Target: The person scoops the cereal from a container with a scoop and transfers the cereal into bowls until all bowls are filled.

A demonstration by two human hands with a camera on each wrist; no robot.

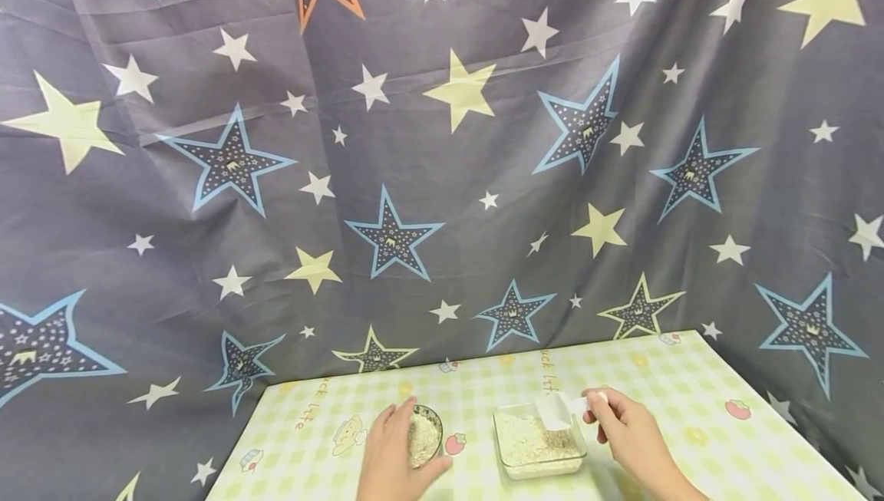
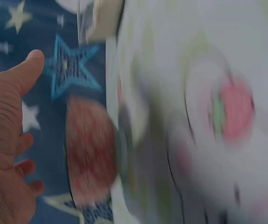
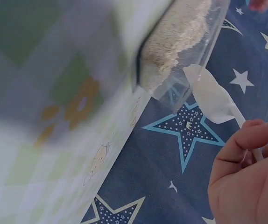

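In the head view, my right hand (image 1: 625, 432) pinches the handle of a white scoop (image 1: 554, 412). The scoop is tilted over the far right part of a square glass container (image 1: 545, 470), which holds pale, flaky grain (image 1: 528, 441). The right wrist view shows the scoop (image 3: 211, 98) beside the container's clear wall (image 3: 185, 91). My left hand (image 1: 394, 451) is at a small round glass bowl (image 1: 439, 451) of similar grain, thumb and fingers spread about it. In the blurred left wrist view, a gap shows between the hand (image 2: 8, 126) and the bowl (image 2: 92, 151).
A green checked tablecloth (image 1: 331, 409) with printed strawberries and cartoon figures covers the table. Behind it hangs a dark grey curtain (image 1: 442, 156) patterned with stars. The container stands to the right of the bowl, with a strip of cloth between them.
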